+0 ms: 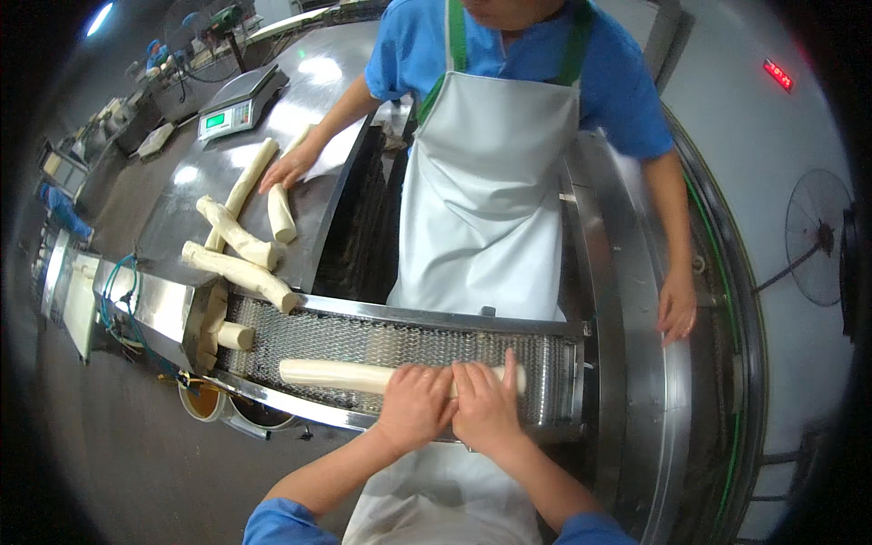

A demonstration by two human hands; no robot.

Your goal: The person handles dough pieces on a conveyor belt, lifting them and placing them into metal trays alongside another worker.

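A long cream-coloured roll (334,375), apparently dough, lies lengthwise on a metal wire-mesh conveyor belt (381,332) in front of me. My left hand (415,405) curls its fingers over the roll's middle. Close beside it, my right hand (487,405) grips the same roll nearer its right end, with one finger pointing outward. The two hands nearly touch, and they hide part of the roll. Further left, a shorter-looking roll end (235,336) sticks out from under the flaps of a steel housing (160,306) over the belt.
Across the belt stands a co-worker in a white apron (487,191), one hand (294,163) at rolls on a steel table (313,122). Another roll (238,272) overlaps the belt's far rail. A digital scale (238,109) stands behind. Buckets (204,402) sit below the near rail.
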